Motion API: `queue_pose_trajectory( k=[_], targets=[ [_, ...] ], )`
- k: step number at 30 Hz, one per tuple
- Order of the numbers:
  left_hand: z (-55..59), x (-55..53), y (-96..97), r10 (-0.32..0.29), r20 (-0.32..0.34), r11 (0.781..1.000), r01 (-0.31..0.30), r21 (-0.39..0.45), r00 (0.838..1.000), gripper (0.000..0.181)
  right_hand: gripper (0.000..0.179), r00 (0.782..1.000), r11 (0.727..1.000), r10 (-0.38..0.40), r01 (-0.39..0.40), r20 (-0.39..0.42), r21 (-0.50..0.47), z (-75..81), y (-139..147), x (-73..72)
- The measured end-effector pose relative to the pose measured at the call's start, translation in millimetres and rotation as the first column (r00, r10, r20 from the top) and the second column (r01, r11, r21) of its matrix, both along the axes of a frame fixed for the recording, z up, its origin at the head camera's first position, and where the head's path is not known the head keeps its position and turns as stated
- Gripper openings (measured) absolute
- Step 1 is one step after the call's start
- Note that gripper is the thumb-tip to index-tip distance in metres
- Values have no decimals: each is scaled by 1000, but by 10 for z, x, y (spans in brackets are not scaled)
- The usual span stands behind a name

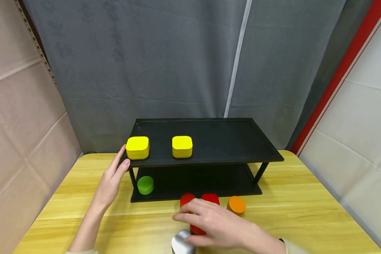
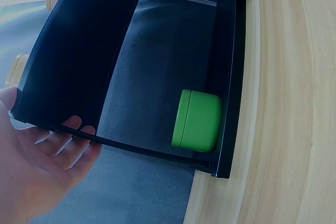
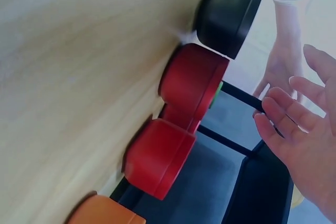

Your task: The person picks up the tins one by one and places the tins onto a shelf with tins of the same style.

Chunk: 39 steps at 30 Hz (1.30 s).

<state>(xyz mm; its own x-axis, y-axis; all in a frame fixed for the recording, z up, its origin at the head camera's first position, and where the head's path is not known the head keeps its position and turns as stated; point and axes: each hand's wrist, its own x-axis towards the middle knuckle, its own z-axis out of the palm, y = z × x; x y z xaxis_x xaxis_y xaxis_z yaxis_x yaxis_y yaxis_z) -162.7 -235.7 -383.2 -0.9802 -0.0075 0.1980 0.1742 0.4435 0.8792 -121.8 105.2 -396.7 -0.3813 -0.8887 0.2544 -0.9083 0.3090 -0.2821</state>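
Observation:
My left hand (image 1: pixel 109 183) grips the left end of a black two-tier shelf (image 1: pixel 216 141). In the left wrist view its thumb lies on the top side and its fingers reach under the upper board. Close by on that board sits a yellow box (image 1: pixel 138 148). My right hand (image 1: pixel 214 222) hovers with loosely bent fingers, holding nothing. Below it stand a silver-topped container (image 1: pixel 182 243), a red box (image 3: pixel 159 157) and another red container (image 3: pixel 191 80), with further red partly hidden behind them. The right wrist view shows its fingers apart from these containers.
Another yellow box (image 1: pixel 182 146) stands on the upper board. A green round container (image 1: pixel 145 185) sits at the lower tier's left end. An orange round container (image 1: pixel 236 205) is on the wooden table (image 1: pixel 292 211), right of the red ones. A grey curtain (image 1: pixel 165 63) hangs behind.

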Motion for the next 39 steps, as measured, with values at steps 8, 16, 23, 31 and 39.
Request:
queue_pose_trajectory(
  k=[8, 16, 23, 31, 39],
  targets=[
    [-2, -4, -3, -3, 4, 1000, 3, 7, 1000, 66, 50, 996, 995, 23, -31, 82, 95, -66, -23, 20],
    [7, -12, -4, -6, -1, 1000, 6, 6, 1000, 66, 60, 992, 971, 34, -60, 118, 230, -127, -54, 24],
    [2, -6, -3, -3, 6, 1000, 3, 1, 1000, 65, 64, 989, 960, 57, -91, 134, 265, -196, -83, 37],
    [6, -1, 0, -2, 4, 1000, 2, 1, 1000, 65, 65, 994, 949, 76, -98, 83, 301, -242, -93, 43],
    [8, 5, 2, -1, 9, 1000, 1, -3, 1000, 65, 60, 995, 952, 94, -100, 33, 290, -280, -110, 41]
  ],
)
